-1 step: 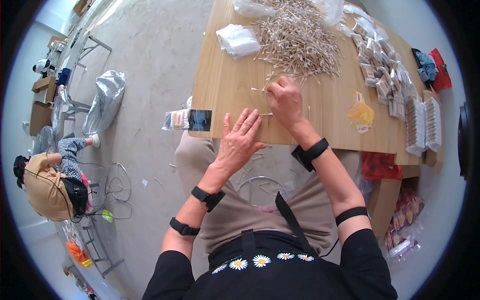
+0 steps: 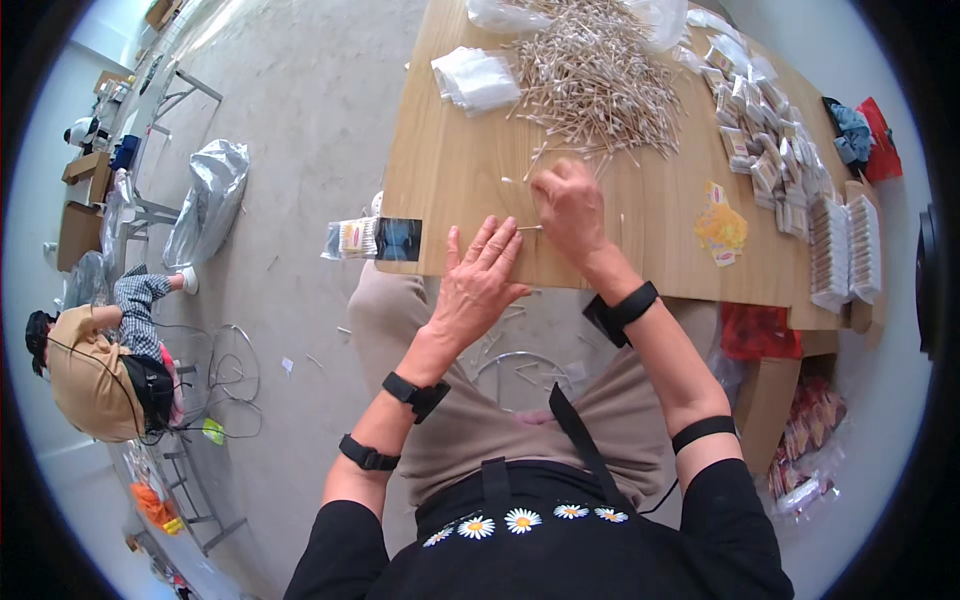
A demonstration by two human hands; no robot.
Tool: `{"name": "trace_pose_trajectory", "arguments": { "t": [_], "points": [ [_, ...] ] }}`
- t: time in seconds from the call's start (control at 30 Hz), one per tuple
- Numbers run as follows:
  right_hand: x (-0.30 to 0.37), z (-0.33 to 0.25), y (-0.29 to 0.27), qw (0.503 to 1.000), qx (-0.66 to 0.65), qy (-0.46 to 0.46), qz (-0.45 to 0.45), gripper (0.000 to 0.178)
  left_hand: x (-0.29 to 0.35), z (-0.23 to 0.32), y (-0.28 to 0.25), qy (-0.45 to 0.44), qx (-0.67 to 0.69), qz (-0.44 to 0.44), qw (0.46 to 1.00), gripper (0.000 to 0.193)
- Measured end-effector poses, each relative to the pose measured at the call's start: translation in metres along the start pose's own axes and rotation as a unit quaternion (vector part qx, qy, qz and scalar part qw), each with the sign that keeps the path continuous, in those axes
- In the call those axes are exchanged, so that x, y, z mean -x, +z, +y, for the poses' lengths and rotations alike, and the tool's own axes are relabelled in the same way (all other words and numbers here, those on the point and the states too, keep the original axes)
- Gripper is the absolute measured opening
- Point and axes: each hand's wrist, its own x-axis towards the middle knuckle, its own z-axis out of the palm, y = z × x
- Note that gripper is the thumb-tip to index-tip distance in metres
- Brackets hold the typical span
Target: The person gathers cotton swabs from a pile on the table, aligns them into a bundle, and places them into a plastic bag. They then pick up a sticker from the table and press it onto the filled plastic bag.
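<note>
Resting flat on the desk (image 2: 640,260), on my side of the swab heap (image 2: 600,85), my left hand (image 2: 478,275) has its fingers slightly spread, a cotton swab (image 2: 532,228) at their tips. My right hand (image 2: 572,205), closer to the heap, has its fingers curled; I cannot tell whether they pinch anything. Left of the heap lie pale plastic bags (image 2: 476,80); to its right, small packets (image 2: 760,140); toward me from its right side, yellow labels (image 2: 722,228).

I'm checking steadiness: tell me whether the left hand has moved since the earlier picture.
No, the left hand shows no visible shift against the wooden table.
</note>
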Motion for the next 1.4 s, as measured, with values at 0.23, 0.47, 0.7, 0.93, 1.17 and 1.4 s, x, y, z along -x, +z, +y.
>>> {"name": "trace_pose_trajectory", "arguments": {
  "t": [0.23, 0.47, 0.7, 0.93, 1.17, 1.4],
  "points": [
    [0.039, -0.009, -0.006, 0.999, -0.049, 0.006, -0.001, 0.005, 0.006, 0.006, 0.001, -0.004, -0.001, 0.028, 1.000, 0.086],
    [0.047, -0.011, -0.025, 0.997, -0.035, 0.064, -0.023, 0.010, -0.008, 0.013, 0.022, -0.016, 0.030, 0.050, 0.998, 0.111],
    [0.090, 0.033, -0.072, 0.961, 0.142, 0.233, 0.036, 0.013, -0.002, 0.014, 0.021, -0.016, 0.015, 0.031, 0.999, 0.109],
    [0.065, 0.015, -0.033, 0.993, 0.060, 0.085, -0.062, 0.010, -0.001, 0.013, 0.020, -0.015, 0.017, 0.029, 0.999, 0.104],
    [0.039, 0.005, -0.037, 0.992, 0.050, 0.117, -0.026, 0.016, 0.000, 0.012, 0.019, -0.013, 0.022, 0.035, 0.999, 0.102],
    [0.034, 0.008, -0.019, 0.992, 0.052, 0.084, -0.076, 0.010, 0.000, 0.011, 0.019, -0.009, 0.021, 0.034, 0.999, 0.102]
  ]
}}
